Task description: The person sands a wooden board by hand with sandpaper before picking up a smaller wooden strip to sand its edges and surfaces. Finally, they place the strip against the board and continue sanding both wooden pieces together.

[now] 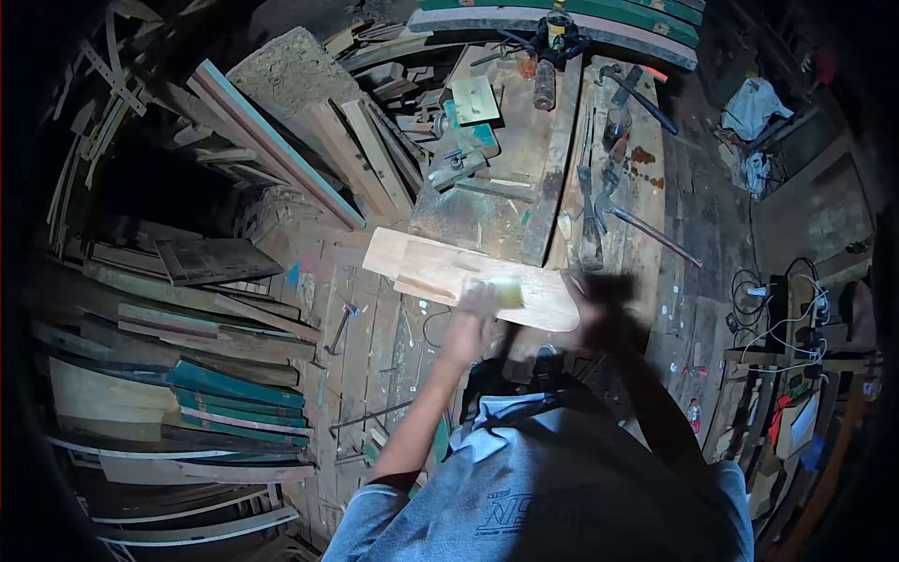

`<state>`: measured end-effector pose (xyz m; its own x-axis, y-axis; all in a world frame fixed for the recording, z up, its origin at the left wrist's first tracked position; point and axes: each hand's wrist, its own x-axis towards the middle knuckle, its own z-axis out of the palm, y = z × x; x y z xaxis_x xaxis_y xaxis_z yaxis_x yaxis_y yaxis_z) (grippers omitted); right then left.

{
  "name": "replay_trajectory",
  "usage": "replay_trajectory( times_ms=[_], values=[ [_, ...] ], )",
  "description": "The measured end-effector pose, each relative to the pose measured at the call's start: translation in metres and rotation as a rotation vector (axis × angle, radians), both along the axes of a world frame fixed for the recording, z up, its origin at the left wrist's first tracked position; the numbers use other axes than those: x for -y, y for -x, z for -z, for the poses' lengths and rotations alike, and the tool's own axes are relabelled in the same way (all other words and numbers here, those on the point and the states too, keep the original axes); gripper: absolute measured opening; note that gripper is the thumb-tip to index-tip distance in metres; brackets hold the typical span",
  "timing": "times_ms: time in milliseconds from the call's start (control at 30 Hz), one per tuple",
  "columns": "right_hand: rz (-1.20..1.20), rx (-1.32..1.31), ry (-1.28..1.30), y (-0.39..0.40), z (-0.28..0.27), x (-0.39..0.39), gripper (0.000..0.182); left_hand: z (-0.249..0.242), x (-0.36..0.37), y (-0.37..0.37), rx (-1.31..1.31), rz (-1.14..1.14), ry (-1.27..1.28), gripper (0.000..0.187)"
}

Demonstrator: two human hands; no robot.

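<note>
A long pale wooden board (431,267) with a rounded right end lies across the near edge of the workbench (496,220). My left hand (480,302) is on the board's middle, its fingers blurred, against a small yellowish block (508,292) that rests on the wood. At the rounded end, my right hand (590,314) is in shadow and smeared by motion, beside or on the board's edge. A dark blurred shape (609,288) shows next to it; what it is cannot be made out.
On the bench are a hammer (651,234), a bottle (556,28), a drinking glass (617,126) and a metal clamp or vise (457,171). Stacked planks (234,398) fill the left side. Cables (810,318) hang at the right. A plastic bottle (694,415) stands at lower right.
</note>
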<state>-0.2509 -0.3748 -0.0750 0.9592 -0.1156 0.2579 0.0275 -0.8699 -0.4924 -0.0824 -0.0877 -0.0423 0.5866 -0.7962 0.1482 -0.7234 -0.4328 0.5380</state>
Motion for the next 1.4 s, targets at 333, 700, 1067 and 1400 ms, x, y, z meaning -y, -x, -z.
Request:
replay_trajectory(
  times_ms=[333, 700, 1067, 1400],
  values=[
    [0.044, -0.070, 0.059, 0.003, 0.001, -0.005, 0.128, -0.006, 0.036, 0.054, -0.127, 0.108, -0.025, 0.046],
    [0.024, 0.019, -0.038, -0.001, -0.001, 0.001, 0.130, -0.002, -0.065, -0.102, 0.168, -0.439, -0.068, 0.038],
    [0.072, -0.095, 0.025, 0.001, -0.001, -0.005, 0.133, 0.004, -0.029, -0.069, -0.015, -0.376, 0.099, 0.038],
    [0.043, -0.041, 0.150, -0.006, -0.017, -0.004, 0.125, 0.012, 0.032, 0.056, -0.114, 0.166, 0.024, 0.050]
  ],
)
